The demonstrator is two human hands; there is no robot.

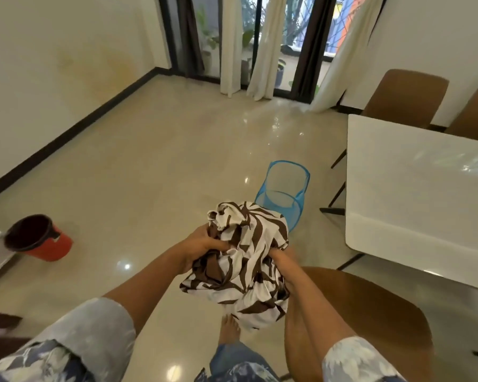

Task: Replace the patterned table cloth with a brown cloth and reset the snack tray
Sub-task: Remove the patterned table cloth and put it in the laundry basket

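A bunched-up patterned cloth (246, 260), white with brown leaf shapes, hangs in front of me above the floor. My left hand (202, 245) grips its left side with curled fingers. My right hand (280, 261) grips its right side, partly buried in the folds. Just beyond the bundle stands a blue mesh basket (284, 188) on the floor, open at the top and holding nothing I can see. The white table (414, 188) at the right is bare. No brown cloth or snack tray is in view.
Brown chairs stand behind the table (406, 97) and right below my right arm (370, 312). A red bucket with a dark inside (39, 239) sits on the floor at the left. Shiny tiled floor stretches to curtained glass doors (260, 45) at the back.
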